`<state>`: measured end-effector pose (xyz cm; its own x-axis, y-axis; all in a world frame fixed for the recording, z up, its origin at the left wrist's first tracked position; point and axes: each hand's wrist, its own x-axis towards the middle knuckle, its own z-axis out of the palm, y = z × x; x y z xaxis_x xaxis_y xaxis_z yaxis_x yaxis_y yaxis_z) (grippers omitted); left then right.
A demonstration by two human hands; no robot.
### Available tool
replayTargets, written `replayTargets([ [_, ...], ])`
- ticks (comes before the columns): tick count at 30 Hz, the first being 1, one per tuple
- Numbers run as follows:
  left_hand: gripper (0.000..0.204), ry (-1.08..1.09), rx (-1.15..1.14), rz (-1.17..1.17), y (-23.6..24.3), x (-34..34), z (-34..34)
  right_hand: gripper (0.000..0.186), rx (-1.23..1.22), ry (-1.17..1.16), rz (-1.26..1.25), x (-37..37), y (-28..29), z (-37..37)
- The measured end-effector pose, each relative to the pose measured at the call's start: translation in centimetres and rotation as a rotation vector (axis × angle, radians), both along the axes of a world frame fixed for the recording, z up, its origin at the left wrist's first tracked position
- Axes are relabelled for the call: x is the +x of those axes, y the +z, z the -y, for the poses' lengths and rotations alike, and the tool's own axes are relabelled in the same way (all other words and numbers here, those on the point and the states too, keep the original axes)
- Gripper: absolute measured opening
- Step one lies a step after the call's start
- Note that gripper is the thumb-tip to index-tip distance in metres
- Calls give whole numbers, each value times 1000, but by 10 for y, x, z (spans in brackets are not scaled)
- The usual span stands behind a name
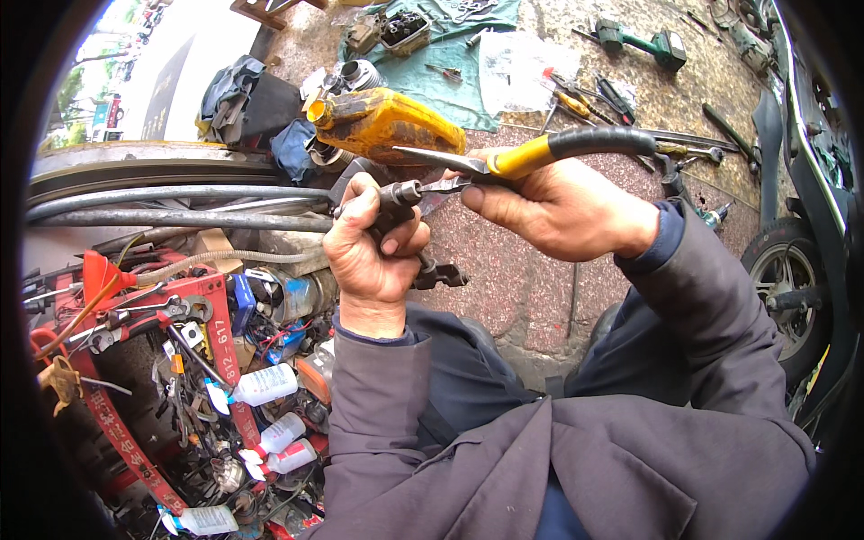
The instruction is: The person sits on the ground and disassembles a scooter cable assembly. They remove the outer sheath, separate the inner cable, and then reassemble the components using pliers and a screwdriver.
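My left hand (371,270) is closed round a dark metal part with a round, hollow-looking end (409,192); a lower piece of it sticks out past my fingers. In my right hand (580,214) is a pair of long-nose pliers (522,160) with yellow and black handles. Its jaws are spread. The lower jaw meets the round end of the metal part, though whether its tip goes inside I cannot tell. The upper jaw points left, above the part. Just beyond the pliers lies a dirty yellow plastic jug (387,120).
Left of me stands a red metal frame (211,315) crowded with tools, spray bottles (265,384) and a red funnel (103,274). A green cloth (450,67) with metal parts, a green cordless tool (643,45) and hand tools lie ahead. A wheel (792,283) is at my right.
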<state>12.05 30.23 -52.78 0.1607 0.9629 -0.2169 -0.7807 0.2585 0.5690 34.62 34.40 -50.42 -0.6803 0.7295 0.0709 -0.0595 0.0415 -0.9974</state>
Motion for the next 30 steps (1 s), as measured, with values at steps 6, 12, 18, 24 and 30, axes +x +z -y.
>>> replayTargets([
  [6,10,-9,67,53,-1,-2,1,18,76,-135,-73,-19,-6,15],
  [12,17,-104,141,237,-8,-8,0,18,101,21,-80,-9,0,4],
  [18,8,-105,181,56,-3,-7,0,24,287,100,103,5,5,-15],
  [24,9,6,180,-62,1,-6,4,31,721,-110,365,5,10,-3],
  [30,14,-104,199,181,-4,-8,-1,17,567,-197,21,10,11,-9],
])
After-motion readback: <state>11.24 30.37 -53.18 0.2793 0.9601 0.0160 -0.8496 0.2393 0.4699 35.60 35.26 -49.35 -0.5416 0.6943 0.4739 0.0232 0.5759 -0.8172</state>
